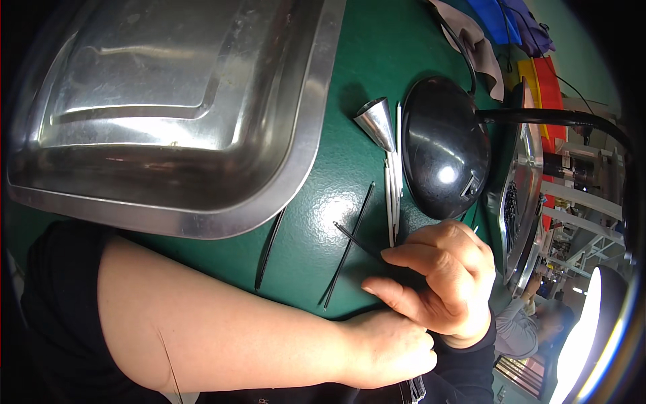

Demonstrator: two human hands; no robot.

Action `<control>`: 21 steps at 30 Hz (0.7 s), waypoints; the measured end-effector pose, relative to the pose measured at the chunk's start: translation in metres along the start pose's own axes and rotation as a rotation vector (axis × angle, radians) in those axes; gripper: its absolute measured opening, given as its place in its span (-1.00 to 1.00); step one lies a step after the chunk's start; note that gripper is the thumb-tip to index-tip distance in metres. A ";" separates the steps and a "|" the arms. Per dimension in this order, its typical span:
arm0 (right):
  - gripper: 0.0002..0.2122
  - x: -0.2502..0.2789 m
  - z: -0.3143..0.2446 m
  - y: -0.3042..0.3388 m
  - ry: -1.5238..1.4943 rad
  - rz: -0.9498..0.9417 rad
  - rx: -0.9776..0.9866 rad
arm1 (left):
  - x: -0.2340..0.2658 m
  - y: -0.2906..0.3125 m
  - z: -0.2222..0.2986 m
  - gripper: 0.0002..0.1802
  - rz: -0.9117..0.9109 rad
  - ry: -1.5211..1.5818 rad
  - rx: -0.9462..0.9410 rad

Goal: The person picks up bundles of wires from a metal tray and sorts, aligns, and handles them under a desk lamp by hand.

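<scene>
My right hand [447, 276] is curled, its thumb and index fingertip apart. A thin black rod [355, 238] sticks out from under the index finger and seems held there, though the grip itself is hidden. Just below, my left hand [393, 350] is closed in a fist against the right wrist. Thin dark strands [414, 389] come out beneath the fist; they look like a bundle of similar rods. Another black rod [350, 244] lies on the green table [303, 249], crossed by the first. A third black rod [270, 249] lies by the metal tray [313, 121].
A black domed lamp head [447, 148] stands right of several white sticks [391, 195] and a small metal cone [377, 123]. Beyond it is a metal tray [528, 155] with dark pieces. Grey cloth [478, 47] lies at the back. A person [525, 330] is at far right.
</scene>
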State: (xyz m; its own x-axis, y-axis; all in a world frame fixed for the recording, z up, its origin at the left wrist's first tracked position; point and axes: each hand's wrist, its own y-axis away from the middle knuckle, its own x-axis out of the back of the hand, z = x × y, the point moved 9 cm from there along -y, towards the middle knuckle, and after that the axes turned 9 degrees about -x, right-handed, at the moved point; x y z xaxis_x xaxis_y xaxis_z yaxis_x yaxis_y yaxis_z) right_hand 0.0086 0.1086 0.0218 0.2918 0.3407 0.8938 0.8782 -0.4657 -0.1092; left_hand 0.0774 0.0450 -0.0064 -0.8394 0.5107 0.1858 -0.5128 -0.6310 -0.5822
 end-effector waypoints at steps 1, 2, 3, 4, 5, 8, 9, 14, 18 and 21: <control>-0.68 -0.001 0.000 0.000 0.026 -0.019 -0.013 | -0.003 0.000 0.000 -0.86 -0.036 -0.008 0.005; -0.68 -0.003 0.001 0.000 0.025 -0.020 -0.014 | -0.005 0.000 0.000 -0.86 -0.036 -0.006 0.005; -0.70 -0.007 0.006 0.001 0.019 -0.029 -0.040 | -0.003 0.000 0.001 -0.86 -0.009 -0.031 -0.009; -0.72 -0.010 0.010 0.001 0.013 -0.037 -0.067 | 0.000 0.000 0.002 -0.86 0.018 -0.055 -0.024; -0.72 -0.010 0.010 0.002 0.012 -0.037 -0.067 | 0.000 -0.001 0.002 -0.86 0.017 -0.054 -0.024; -0.78 -0.013 0.007 0.003 0.088 -0.063 -0.047 | -0.001 0.000 0.000 -0.86 -0.009 -0.020 0.010; -0.80 -0.013 0.008 0.002 0.101 -0.061 -0.085 | 0.000 0.000 0.000 -0.86 0.015 -0.017 0.004; -0.85 0.000 0.017 -0.001 -0.174 0.004 -0.173 | -0.001 -0.001 -0.001 -0.84 0.010 0.014 -0.009; -0.88 0.001 0.025 -0.002 -0.358 -0.078 -0.268 | 0.001 0.002 0.002 -0.82 0.014 0.015 -0.030; -0.87 -0.006 0.041 0.007 -0.578 -0.071 -0.429 | 0.002 0.002 0.002 -0.82 0.008 -0.006 -0.053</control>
State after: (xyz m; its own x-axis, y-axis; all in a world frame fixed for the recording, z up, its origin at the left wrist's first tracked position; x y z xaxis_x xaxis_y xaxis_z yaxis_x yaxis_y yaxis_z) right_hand 0.0292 0.1370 -0.0022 0.4980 0.7041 0.5062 0.7110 -0.6657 0.2266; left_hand 0.0747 0.0432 -0.0052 -0.8447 0.5021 0.1854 -0.4958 -0.6033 -0.6247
